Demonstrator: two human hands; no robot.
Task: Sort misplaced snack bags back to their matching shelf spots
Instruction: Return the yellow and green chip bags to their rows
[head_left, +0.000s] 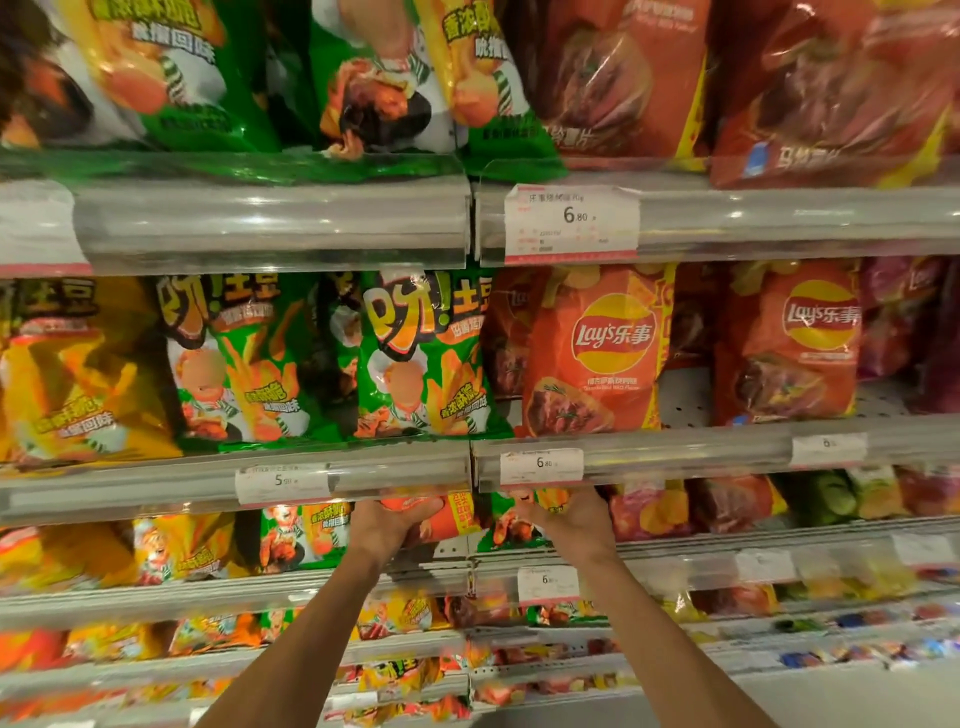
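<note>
Just under the shelf lip, my left hand (387, 525) grips an orange bag (441, 519) lying rightward of its fingers, while my right hand (571, 519) grips a green bag (511, 530) lying leftward.

Tight here — my left hand (387, 525) and right hand (571, 519) sit just under the clear price rail (363, 475), bags packed either side. Open gap — bare perforated shelf (680, 397) between two red Lay's bags (597, 353).

The shelf rail (363, 467) hides the top of the orange bag (441, 519). The small bags (405, 670) low down are blurry.
</note>
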